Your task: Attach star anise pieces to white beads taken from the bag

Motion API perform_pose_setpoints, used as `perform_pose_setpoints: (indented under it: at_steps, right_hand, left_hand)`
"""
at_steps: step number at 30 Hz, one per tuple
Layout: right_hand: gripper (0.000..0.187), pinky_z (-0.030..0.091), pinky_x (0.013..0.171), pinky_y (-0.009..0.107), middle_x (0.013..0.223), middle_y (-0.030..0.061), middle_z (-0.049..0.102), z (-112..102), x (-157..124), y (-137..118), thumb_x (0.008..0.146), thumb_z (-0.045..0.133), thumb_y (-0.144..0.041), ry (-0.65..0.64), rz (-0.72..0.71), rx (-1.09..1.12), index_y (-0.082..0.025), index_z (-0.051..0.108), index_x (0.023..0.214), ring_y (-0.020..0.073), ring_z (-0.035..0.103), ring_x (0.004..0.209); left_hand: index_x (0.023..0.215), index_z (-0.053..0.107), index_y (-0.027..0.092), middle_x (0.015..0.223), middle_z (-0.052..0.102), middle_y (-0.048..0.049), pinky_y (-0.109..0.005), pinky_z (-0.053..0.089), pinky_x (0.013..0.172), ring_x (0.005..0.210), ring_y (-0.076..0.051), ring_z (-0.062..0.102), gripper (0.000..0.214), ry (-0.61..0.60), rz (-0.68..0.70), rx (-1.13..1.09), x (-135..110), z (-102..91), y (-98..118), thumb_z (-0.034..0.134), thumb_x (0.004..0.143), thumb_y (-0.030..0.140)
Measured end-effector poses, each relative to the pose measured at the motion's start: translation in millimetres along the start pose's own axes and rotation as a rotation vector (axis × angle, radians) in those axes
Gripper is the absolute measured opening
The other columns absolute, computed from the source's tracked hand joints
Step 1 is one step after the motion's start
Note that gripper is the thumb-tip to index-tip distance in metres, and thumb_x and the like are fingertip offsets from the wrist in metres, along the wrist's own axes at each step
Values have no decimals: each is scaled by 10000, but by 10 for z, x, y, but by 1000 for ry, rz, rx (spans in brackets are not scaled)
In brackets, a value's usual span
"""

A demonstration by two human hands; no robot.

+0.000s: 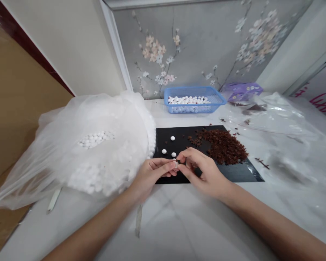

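My left hand [151, 173] pinches a small white ball [176, 164] between thumb and fingers, over the near part of a black mat [241, 173]. Against that ball, the closed fingertips of my right hand [205, 169] hold a tiny dark brown piece [177, 158], mostly hidden by the fingers. Several loose white balls [164, 151] lie on the mat just beyond my hands. A heap of small reddish-brown, star-shaped pieces [225, 146] covers the mat's right side, with a few scattered towards the middle.
At left bulges a translucent plastic bag [116, 119] full of white balls. A blue basket [195, 108] of white balls with dark spots stands by the flowered wall. Clear plastic bags [277, 116] and a purple packet [243, 91] lie right. A brown twig [262, 164] rests beside the mat.
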State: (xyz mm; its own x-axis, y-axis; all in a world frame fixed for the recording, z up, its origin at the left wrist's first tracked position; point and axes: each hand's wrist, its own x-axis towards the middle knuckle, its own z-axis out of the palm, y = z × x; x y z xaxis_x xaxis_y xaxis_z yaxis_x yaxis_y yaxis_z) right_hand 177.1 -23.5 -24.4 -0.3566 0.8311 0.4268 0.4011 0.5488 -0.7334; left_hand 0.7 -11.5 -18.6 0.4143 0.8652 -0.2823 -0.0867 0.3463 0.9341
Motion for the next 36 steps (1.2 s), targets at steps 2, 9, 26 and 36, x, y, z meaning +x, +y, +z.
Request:
perform_pose_setpoints:
  at_steps: [2, 9, 26, 36]
  right_hand:
    - [120, 405, 481, 195, 828, 8, 476, -2, -3, -4, 833, 511, -202, -4, -3, 13, -203, 467, 945, 53, 435, 524]
    - [118, 410, 465, 179, 829, 2, 470, 25, -10, 32, 833, 519, -184, 6, -14, 6, -207, 480, 941, 38, 435, 511]
    - [119, 381, 490, 185, 783, 8, 549, -31, 22, 15, 864, 490, -209, -3, -134, -208, -184, 546, 966, 63, 463, 550]
    - [135, 359, 497, 238, 904, 9, 613, -489, 132, 336, 804, 490, -224, -1, 227, -812, -209, 613, 857, 126, 575, 636]
  left_hand:
    - [788, 709, 190, 712, 655, -3, -164, 408, 655, 658, -56, 544, 138, 2, 0, -14, 3, -4, -6, 661, 728, 305]
    - [765, 708, 187, 690, 651, 4, -159, 413, 660, 668, -58, 560, 127, -10, 6, -30, 7, 4, 16, 664, 725, 299]
    - [821, 697, 181, 763, 667, -18, -198, 445, 706, 707, -88, 576, 155, 23, 61, 22, 24, -36, -8, 654, 731, 298]
    - [966, 655, 188, 675, 582, -9, -244, 401, 584, 609, -122, 508, 336, 367, 229, 676, 7, -169, 69, 554, 765, 438]
